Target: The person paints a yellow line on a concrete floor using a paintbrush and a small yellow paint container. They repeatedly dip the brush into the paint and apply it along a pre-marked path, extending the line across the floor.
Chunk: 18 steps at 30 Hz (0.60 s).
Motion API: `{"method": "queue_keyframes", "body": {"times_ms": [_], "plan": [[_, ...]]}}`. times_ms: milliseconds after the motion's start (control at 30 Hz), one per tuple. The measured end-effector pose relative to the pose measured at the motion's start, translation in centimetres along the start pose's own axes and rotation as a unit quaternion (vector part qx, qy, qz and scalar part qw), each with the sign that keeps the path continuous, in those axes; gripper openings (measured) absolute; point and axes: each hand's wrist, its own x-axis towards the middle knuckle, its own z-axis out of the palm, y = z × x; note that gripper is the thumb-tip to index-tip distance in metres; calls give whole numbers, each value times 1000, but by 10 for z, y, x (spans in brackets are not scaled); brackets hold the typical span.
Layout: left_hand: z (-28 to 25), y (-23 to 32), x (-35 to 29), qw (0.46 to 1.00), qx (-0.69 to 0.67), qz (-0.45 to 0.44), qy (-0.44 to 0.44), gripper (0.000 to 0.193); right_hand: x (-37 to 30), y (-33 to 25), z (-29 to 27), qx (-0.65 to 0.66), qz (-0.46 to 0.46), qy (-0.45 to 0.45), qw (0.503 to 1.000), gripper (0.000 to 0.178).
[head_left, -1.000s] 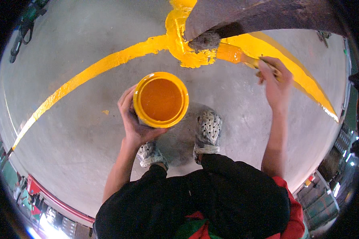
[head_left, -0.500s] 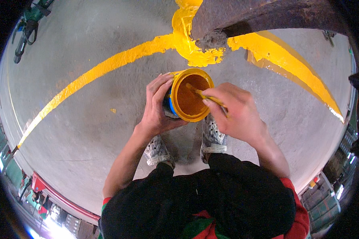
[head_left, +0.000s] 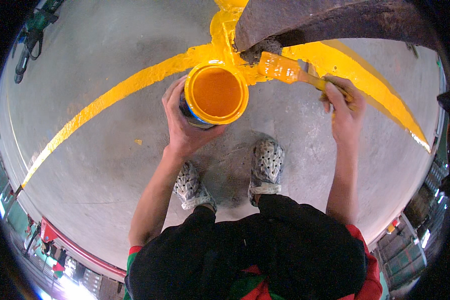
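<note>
Yellow-rimmed can (head_left: 216, 120) was mouth-up above floor (head_left: 100, 165), left hand (head_left: 181, 131) curled round its side, likely against spills | brush (head_left: 291, 72) was near stripe (head_left: 357, 67), right hand (head_left: 347, 107) pinched its handle, seemingly for control

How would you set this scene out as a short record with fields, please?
Left hand: holding an open can of orange-yellow paint
Right hand: gripping a paint-coated brush
Floor: grey, with yellow stripes
Brush contact: cannot tell whether it touches the floor
Upper right: large, dark, curved-looking piece
Feet: patterned shoes with holes
</note>
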Motion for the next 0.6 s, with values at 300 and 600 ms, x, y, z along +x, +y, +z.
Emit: {"method": "queue_keyframes", "body": {"times_ms": [300,600], "plan": [[-14,-5,-15,1000,9,-3,17,121,5,28,45,-231,-63,29,971,16],[-29,12,-29,998,41,-13,37,119,-3,15,77,-245,-172,-41,953,12]]}}
